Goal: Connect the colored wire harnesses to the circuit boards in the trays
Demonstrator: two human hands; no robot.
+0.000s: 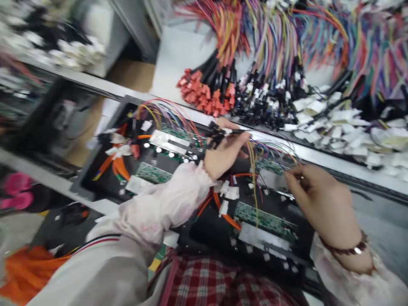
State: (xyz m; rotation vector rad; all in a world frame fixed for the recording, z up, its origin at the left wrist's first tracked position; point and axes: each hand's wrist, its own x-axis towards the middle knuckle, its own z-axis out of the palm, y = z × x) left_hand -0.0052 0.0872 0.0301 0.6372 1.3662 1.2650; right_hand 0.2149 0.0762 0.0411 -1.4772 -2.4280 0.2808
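My left hand (223,155) is closed around a wire harness (227,131) near its black plugs and white tag. From its fingers, thin multicoloured wires (270,146) fan out to the right, and a few yellow ones (253,165) hang down over the boards. Thumb and forefinger of my right hand (325,204) pinch the end of one thin wire, close to the upper circuit board (272,168); its tip is hidden. Below lies another green circuit board (266,221) in a black tray (210,238). Orange cables (228,219) with white connectors (228,191) lie between my hands.
To the left, a similar black tray (92,182) holds boards (154,172), orange cables and a wired harness. Behind, a shelf carries bundles of coloured wires with red connectors (207,93), black plugs (264,106) and white connectors (353,127). Orange cloth (32,272) lies lower left.
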